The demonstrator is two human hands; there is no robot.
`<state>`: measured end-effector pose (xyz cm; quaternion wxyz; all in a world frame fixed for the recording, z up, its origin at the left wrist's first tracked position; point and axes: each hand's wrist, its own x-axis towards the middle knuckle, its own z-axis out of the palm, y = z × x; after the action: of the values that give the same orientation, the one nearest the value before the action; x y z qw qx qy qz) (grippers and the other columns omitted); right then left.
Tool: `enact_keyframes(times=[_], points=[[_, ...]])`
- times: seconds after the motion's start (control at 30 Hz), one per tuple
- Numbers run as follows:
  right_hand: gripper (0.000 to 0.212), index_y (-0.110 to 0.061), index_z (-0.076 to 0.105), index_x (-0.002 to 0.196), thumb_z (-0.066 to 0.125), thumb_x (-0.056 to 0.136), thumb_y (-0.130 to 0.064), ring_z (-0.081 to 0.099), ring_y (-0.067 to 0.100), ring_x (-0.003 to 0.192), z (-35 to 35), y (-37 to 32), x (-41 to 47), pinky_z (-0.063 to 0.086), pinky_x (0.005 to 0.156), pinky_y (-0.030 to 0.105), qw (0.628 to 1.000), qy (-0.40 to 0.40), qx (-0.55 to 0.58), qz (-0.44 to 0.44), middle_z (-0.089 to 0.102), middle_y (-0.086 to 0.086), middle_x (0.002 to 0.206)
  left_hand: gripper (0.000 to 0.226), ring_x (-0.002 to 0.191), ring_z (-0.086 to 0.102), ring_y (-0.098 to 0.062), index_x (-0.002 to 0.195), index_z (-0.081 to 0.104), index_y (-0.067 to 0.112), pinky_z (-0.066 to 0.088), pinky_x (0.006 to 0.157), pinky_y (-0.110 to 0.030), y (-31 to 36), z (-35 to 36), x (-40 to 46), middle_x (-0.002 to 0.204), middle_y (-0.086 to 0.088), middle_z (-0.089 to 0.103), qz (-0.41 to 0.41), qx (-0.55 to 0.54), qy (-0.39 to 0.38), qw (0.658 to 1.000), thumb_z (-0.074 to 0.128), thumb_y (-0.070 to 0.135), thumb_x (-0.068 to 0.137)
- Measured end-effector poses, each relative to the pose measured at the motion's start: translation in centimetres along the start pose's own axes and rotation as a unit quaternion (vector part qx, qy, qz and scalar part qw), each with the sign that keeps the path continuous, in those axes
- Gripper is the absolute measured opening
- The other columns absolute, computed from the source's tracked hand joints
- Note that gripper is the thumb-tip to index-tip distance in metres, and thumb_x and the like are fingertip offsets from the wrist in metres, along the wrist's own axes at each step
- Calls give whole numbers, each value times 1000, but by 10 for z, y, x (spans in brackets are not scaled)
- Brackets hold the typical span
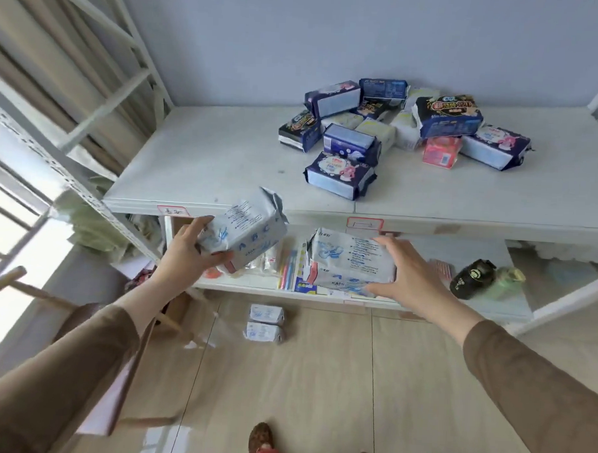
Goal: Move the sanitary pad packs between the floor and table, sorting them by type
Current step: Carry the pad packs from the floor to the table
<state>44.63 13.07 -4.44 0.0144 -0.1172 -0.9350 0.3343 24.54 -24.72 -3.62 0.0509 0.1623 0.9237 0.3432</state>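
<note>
My left hand (190, 252) grips a pale blue-and-white pad pack (246, 231), held in the air just below the table's front edge. My right hand (408, 275) grips a second, flatter pack of the same pale type (347, 259) at about the same height. Two more pale packs (265, 324) lie side by side on the wooden floor below. On the white table top (204, 160) a loose heap of dark blue, black, white and pink packs (394, 124) sits at the back right.
A lower shelf (493, 303) under the table holds small packets, pens, a black jar (471, 278) and a green item. A white metal rack (92, 63) and a wooden chair (20, 293) stand on the left. My feet show at the bottom edge.
</note>
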Motion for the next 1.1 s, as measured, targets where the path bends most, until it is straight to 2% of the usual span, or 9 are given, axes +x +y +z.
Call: enact_keyframes(times=[0.1,0.27,0.43,0.57,0.67,0.8,0.93,1.1], points=[[88,-40,33,138,86,66,-40,46,15,112,39,-17,-14,35,80,29,999,-49,-21,5,45,-7,119,79,92,55,-10,130,43,47,41,69,-18,-36,-2,-20,111,8,50,8,32,-34,999,87,46,64],[92,-45,29,140,82,65,-47,49,13,114,119,-56,-33,45,86,33,991,-124,-49,35,45,-10,132,85,97,55,-12,139,42,40,45,76,-27,-114,1,-40,120,13,49,-10,62,-119,991,84,51,66],[90,-41,30,140,81,66,-44,51,14,113,223,-84,-46,49,87,35,979,-172,-51,101,44,-10,133,80,97,58,-11,133,44,44,43,76,-28,-215,23,-57,114,16,51,-40,54,-186,980,83,53,64],[91,-32,32,143,80,67,-45,48,14,115,307,-83,-55,44,85,30,971,-185,-35,149,46,-7,133,79,95,58,-10,130,45,41,46,76,-29,-286,58,-67,110,17,52,-46,60,-231,970,83,53,62],[92,-26,31,143,79,67,-49,46,13,116,369,-69,-63,44,87,29,965,-192,-23,178,46,-8,131,75,92,60,-12,120,45,38,48,74,-31,-334,98,-68,108,16,56,-61,81,-262,960,85,53,58],[83,-28,31,141,75,73,-44,46,13,113,449,-32,-69,44,86,27,959,-218,-21,179,45,-8,127,72,80,53,-9,109,38,36,36,61,-24,-394,166,-66,98,19,51,-67,115,-294,946,86,52,57],[71,-30,32,136,70,76,-31,43,14,109,527,17,-65,48,84,32,957,-236,-35,165,40,-8,127,73,88,59,-17,112,41,32,41,66,-29,-452,242,-56,104,12,51,-46,136,-313,939,87,43,57],[73,-30,32,140,69,77,-26,41,15,112,620,85,-51,52,81,35,959,-237,-46,150,34,-10,135,77,92,60,-20,121,41,31,54,73,-36,-513,335,-38,111,8,50,-33,137,-319,937,87,37,59]])
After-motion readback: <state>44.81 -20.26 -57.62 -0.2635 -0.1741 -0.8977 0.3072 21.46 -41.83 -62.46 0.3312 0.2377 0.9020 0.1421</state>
